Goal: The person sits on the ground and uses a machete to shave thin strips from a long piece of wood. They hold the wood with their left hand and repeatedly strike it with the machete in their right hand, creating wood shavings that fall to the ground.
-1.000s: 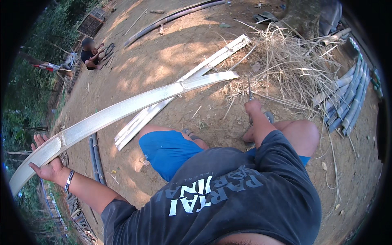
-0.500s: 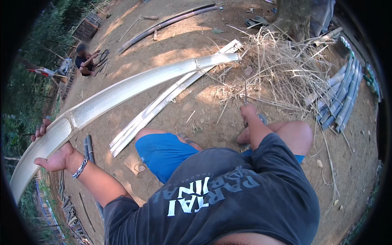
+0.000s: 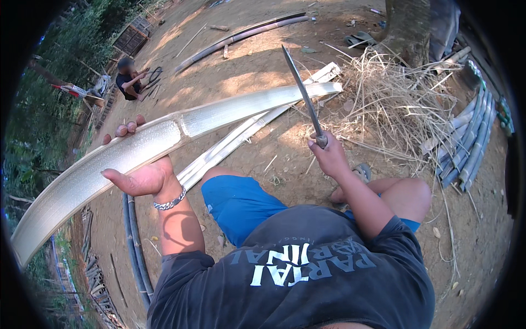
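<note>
A long split half of bamboo with a pale, hollow inner face slants across the view from lower left to upper middle. My left hand cradles it from beneath, fingertips curling over the far edge and the thumb on the near side. A thick joint ridge crosses the bamboo just right of that hand. My right hand is closed round the handle of a machete. Its long dark blade points up and away, passing in front of the bamboo's far end in this view.
Another pale split bamboo length lies on the ground below. Beyond my right hand sits a heap of shavings by a tree trunk. Dark poles are stacked at the right. Another person sits at far left.
My right hand has lifted, bringing the machete blade up over the bamboo's far end. My left hand and the bamboo have shifted to the right.
</note>
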`<state>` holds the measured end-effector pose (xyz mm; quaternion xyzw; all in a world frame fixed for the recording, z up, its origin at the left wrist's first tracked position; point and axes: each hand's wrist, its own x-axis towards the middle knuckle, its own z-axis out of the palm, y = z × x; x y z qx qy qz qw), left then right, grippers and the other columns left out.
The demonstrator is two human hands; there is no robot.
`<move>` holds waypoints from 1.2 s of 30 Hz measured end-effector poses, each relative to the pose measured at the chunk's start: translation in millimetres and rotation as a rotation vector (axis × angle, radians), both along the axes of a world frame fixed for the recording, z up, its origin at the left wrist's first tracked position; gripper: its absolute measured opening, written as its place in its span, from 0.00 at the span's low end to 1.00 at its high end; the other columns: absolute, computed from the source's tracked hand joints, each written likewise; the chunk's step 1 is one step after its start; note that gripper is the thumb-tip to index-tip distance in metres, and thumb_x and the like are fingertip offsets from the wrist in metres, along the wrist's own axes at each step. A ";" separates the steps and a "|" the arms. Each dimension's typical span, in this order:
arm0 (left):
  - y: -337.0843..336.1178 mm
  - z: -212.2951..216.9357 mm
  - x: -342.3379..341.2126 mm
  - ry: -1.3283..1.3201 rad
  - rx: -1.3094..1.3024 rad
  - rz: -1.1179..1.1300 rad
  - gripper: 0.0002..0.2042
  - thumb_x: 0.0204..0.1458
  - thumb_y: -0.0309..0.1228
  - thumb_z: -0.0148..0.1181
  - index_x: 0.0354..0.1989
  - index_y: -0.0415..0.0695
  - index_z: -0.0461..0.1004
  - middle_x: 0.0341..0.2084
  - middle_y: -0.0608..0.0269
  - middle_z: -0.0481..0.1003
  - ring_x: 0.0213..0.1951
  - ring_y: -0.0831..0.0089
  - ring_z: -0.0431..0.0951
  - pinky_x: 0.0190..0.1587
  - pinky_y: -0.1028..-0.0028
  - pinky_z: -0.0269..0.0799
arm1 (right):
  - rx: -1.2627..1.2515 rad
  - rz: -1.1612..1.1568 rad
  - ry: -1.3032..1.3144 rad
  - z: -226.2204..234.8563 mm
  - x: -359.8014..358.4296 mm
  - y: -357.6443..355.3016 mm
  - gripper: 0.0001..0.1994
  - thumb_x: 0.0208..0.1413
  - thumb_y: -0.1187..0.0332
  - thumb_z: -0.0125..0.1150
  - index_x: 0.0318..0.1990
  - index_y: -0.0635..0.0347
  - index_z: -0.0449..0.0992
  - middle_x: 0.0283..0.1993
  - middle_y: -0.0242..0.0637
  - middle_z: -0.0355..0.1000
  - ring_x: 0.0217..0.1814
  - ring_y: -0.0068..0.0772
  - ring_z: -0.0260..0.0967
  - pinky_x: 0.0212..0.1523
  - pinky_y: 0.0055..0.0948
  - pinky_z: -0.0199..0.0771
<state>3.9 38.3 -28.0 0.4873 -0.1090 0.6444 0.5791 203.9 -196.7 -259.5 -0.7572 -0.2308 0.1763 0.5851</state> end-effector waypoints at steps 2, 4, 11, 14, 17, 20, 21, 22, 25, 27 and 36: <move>-14.5 -3.7 4.7 -0.009 -0.040 -0.014 0.30 0.47 0.55 0.59 0.49 0.44 0.66 0.37 0.55 0.68 0.44 0.60 0.69 0.60 0.50 0.58 | -0.067 -0.006 -0.066 -7.2 -7.0 -3.1 0.17 0.54 0.60 0.62 0.46 0.62 0.73 0.35 0.45 0.76 0.37 0.43 0.74 0.40 0.37 0.72; -16.2 -12.3 -0.3 -0.017 -0.005 -0.088 0.28 0.46 0.52 0.60 0.49 0.44 0.66 0.37 0.56 0.68 0.44 0.60 0.69 0.61 0.49 0.57 | -0.116 -0.010 -0.065 -9.4 -12.2 -0.8 0.17 0.54 0.60 0.62 0.45 0.62 0.73 0.35 0.47 0.75 0.38 0.45 0.74 0.41 0.38 0.72; -40.8 -20.6 -9.1 0.025 0.201 -0.178 0.26 0.34 0.45 0.63 0.43 0.50 0.66 0.25 0.69 0.59 0.29 0.74 0.59 0.37 0.70 0.56 | -0.222 0.186 -0.273 55.3 -45.4 15.3 0.11 0.53 0.63 0.60 0.39 0.59 0.71 0.32 0.50 0.74 0.39 0.54 0.73 0.40 0.47 0.71; -52.0 -17.3 -21.0 0.009 0.228 -0.180 0.25 0.32 0.43 0.64 0.40 0.49 0.65 0.24 0.70 0.59 0.27 0.76 0.58 0.34 0.72 0.54 | -0.169 0.326 -0.368 89.1 -59.2 17.2 0.10 0.53 0.63 0.60 0.38 0.57 0.71 0.31 0.49 0.73 0.38 0.56 0.72 0.39 0.48 0.71; -59.9 -1.9 -38.1 0.030 0.212 -0.166 0.24 0.32 0.42 0.65 0.37 0.47 0.64 0.23 0.70 0.58 0.27 0.77 0.58 0.34 0.73 0.52 | -0.245 0.268 -0.341 61.3 -39.0 12.9 0.09 0.52 0.65 0.58 0.39 0.57 0.71 0.32 0.51 0.74 0.39 0.56 0.72 0.41 0.49 0.71; -64.8 17.7 -51.4 0.037 0.202 -0.168 0.23 0.32 0.41 0.65 0.36 0.47 0.64 0.23 0.70 0.58 0.27 0.77 0.58 0.33 0.73 0.52 | -0.457 0.181 -0.111 -14.3 20.4 2.3 0.11 0.51 0.67 0.56 0.41 0.60 0.73 0.37 0.52 0.75 0.42 0.55 0.73 0.45 0.48 0.72; -62.8 17.4 -57.1 0.052 0.199 -0.145 0.24 0.32 0.41 0.66 0.36 0.46 0.63 0.23 0.70 0.58 0.27 0.77 0.58 0.33 0.73 0.52 | -0.456 0.204 -0.130 -13.6 17.8 4.3 0.11 0.51 0.67 0.56 0.41 0.61 0.73 0.37 0.52 0.75 0.43 0.55 0.73 0.45 0.48 0.72; -60.7 18.6 -60.7 0.067 0.206 -0.124 0.24 0.31 0.41 0.66 0.35 0.46 0.63 0.23 0.70 0.58 0.27 0.77 0.58 0.33 0.73 0.52 | -0.445 0.223 -0.150 -10.4 12.5 8.4 0.11 0.51 0.67 0.57 0.41 0.61 0.73 0.37 0.52 0.75 0.43 0.54 0.73 0.46 0.47 0.72; -56.3 13.4 -66.2 0.060 0.181 -0.094 0.23 0.31 0.42 0.66 0.34 0.47 0.62 0.23 0.70 0.58 0.26 0.77 0.57 0.33 0.74 0.51 | -0.340 0.335 -0.216 41.2 -28.8 15.5 0.10 0.50 0.68 0.57 0.39 0.61 0.72 0.35 0.52 0.74 0.42 0.56 0.73 0.44 0.47 0.71; -53.2 16.3 -67.0 0.050 0.172 -0.126 0.24 0.28 0.41 0.65 0.32 0.46 0.63 0.22 0.70 0.58 0.26 0.76 0.56 0.33 0.74 0.51 | -0.250 0.424 -0.298 62.3 -44.8 16.5 0.10 0.50 0.68 0.57 0.39 0.60 0.72 0.33 0.53 0.74 0.40 0.56 0.73 0.42 0.47 0.72; -27.4 81.7 -100.6 0.066 0.143 -0.049 0.22 0.26 0.39 0.62 0.29 0.43 0.61 0.21 0.67 0.57 0.25 0.75 0.56 0.33 0.74 0.51 | -0.400 0.309 -0.126 -27.5 19.3 31.3 0.09 0.52 0.68 0.54 0.39 0.62 0.72 0.36 0.52 0.74 0.43 0.56 0.72 0.45 0.48 0.71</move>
